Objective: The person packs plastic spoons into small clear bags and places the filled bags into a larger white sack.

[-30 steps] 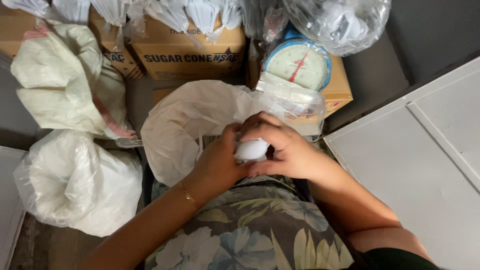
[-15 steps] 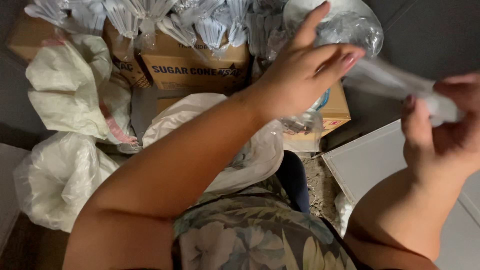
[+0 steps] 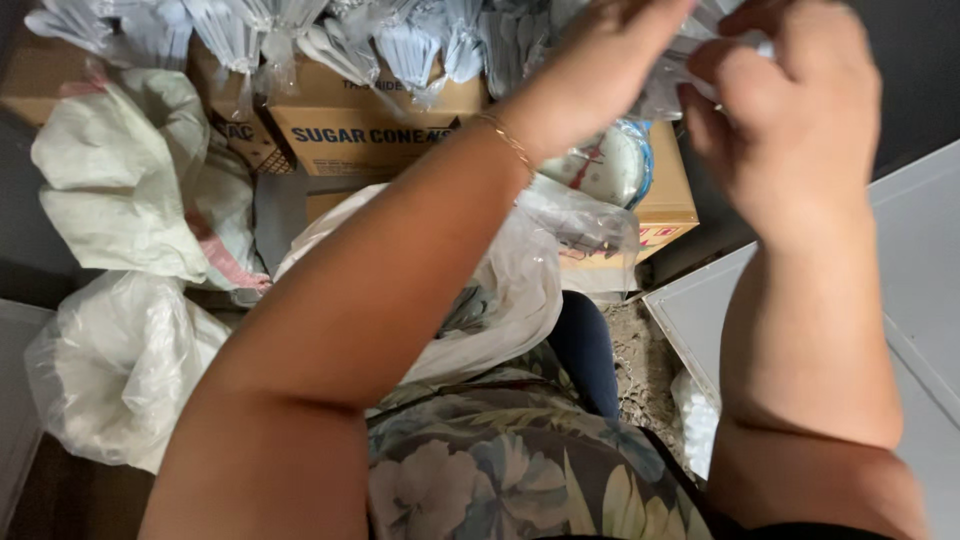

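Both my hands are raised close to the camera at the top of the head view. My left hand and my right hand together pinch a small clear plastic bag, which is mostly hidden between the fingers. A thin bracelet circles my left wrist. Below my arms a large open clear bag rests on my lap, against my floral-print clothing.
Cardboard boxes stand at the back with bundles of clear-wrapped plastic utensils on top. A round dial scale wrapped in plastic sits on a box. White sacks and a filled clear bag lie left. A grey panel is right.
My hands left the white object over my lap and rose toward the camera. They have come closer together and now hold the small clear bag between them.
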